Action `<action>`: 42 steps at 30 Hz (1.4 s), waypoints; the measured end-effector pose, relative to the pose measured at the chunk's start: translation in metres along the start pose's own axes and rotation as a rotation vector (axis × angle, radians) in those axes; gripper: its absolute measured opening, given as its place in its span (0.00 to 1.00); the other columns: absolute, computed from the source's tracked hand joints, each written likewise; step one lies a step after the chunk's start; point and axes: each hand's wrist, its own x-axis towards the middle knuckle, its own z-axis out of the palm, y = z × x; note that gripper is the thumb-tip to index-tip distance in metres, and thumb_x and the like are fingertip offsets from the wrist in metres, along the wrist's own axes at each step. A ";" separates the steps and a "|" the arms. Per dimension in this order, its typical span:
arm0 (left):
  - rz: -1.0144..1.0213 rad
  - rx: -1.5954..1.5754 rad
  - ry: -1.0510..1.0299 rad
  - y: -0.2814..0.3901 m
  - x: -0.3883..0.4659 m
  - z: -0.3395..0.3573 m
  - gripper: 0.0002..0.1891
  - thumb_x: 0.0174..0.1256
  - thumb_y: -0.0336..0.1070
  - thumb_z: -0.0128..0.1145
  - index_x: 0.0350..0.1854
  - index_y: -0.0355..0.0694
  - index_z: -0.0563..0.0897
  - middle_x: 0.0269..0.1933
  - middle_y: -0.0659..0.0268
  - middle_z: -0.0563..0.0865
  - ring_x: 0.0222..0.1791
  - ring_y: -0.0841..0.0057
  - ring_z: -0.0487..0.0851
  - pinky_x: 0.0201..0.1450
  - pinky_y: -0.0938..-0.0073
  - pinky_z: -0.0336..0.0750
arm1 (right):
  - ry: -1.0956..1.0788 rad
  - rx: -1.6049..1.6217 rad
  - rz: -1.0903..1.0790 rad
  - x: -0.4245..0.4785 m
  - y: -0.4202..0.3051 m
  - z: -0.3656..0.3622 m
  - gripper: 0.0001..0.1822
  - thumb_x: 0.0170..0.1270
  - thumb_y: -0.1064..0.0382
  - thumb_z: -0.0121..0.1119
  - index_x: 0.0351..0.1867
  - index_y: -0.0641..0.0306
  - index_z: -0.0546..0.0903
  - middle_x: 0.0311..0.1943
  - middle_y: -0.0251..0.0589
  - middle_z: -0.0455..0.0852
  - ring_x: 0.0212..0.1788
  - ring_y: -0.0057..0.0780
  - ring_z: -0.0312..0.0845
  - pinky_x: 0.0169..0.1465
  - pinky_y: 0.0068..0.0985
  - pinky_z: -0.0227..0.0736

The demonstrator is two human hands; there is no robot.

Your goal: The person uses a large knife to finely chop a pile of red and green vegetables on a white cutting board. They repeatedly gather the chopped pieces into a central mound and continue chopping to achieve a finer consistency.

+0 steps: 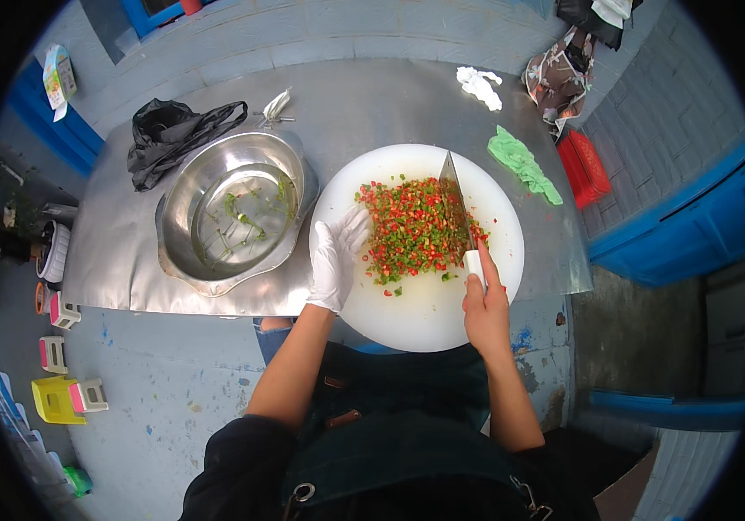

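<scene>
A heap of chopped red and green chili peppers [411, 225] covers the middle of a round white cutting board [411, 325]. My bare right hand [486, 306] grips the white handle of a cleaver [454, 195]. Its blade stands on edge at the right side of the heap. White-gloved, my left hand [336, 260] is at the heap's left edge with the thumb apart from the fingers and nothing held; whether the fingertips touch the peppers I cannot tell. Left of the board, a stainless steel basin [183, 241] contains green pepper stems [242, 218].
On the metal table [109, 260] lie a black plastic bag [174, 130], a green cloth [524, 163] and a crumpled white tissue [480, 86]. The board overhangs the near edge. Small stools [53, 355] stand on the floor at left, a red box [584, 170] beyond the right edge.
</scene>
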 end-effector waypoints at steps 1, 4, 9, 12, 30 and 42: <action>0.056 0.057 0.027 -0.005 -0.001 -0.010 0.39 0.81 0.61 0.26 0.73 0.26 0.62 0.71 0.47 0.72 0.72 0.60 0.70 0.76 0.64 0.63 | -0.003 0.026 -0.001 -0.004 -0.003 0.001 0.29 0.77 0.61 0.43 0.78 0.54 0.59 0.57 0.56 0.82 0.50 0.45 0.84 0.55 0.33 0.75; 0.193 0.331 0.053 -0.024 -0.005 -0.031 0.29 0.83 0.49 0.35 0.71 0.28 0.65 0.68 0.50 0.75 0.70 0.66 0.72 0.75 0.67 0.64 | -0.042 0.045 0.063 -0.013 -0.014 0.000 0.29 0.77 0.62 0.43 0.78 0.56 0.58 0.68 0.55 0.75 0.61 0.48 0.79 0.61 0.33 0.71; 0.216 0.629 0.137 -0.033 -0.008 -0.027 0.18 0.78 0.28 0.44 0.65 0.31 0.74 0.62 0.56 0.82 0.64 0.73 0.79 0.71 0.74 0.67 | -0.051 0.071 0.041 -0.008 -0.006 0.005 0.29 0.77 0.62 0.44 0.78 0.53 0.58 0.69 0.55 0.73 0.64 0.49 0.76 0.63 0.34 0.70; 0.258 0.695 0.145 -0.036 -0.007 -0.025 0.18 0.76 0.25 0.46 0.65 0.31 0.76 0.60 0.57 0.84 0.62 0.74 0.80 0.69 0.75 0.69 | -0.059 0.105 0.029 -0.007 0.001 0.013 0.29 0.77 0.61 0.44 0.78 0.50 0.59 0.68 0.56 0.73 0.65 0.49 0.76 0.64 0.34 0.69; 0.447 1.426 -0.513 -0.009 -0.086 0.011 0.30 0.63 0.33 0.59 0.70 0.45 0.73 0.70 0.51 0.73 0.75 0.52 0.64 0.78 0.53 0.54 | 0.219 -0.043 -0.095 -0.044 0.005 -0.046 0.28 0.75 0.66 0.44 0.76 0.58 0.63 0.64 0.52 0.78 0.52 0.40 0.85 0.53 0.31 0.77; 0.607 1.814 -1.048 -0.040 -0.051 0.068 0.41 0.62 0.60 0.59 0.75 0.44 0.67 0.78 0.55 0.59 0.81 0.58 0.51 0.78 0.38 0.42 | 0.162 0.363 0.062 -0.041 0.003 -0.002 0.30 0.75 0.65 0.48 0.77 0.60 0.60 0.33 0.36 0.79 0.28 0.18 0.67 0.35 0.21 0.69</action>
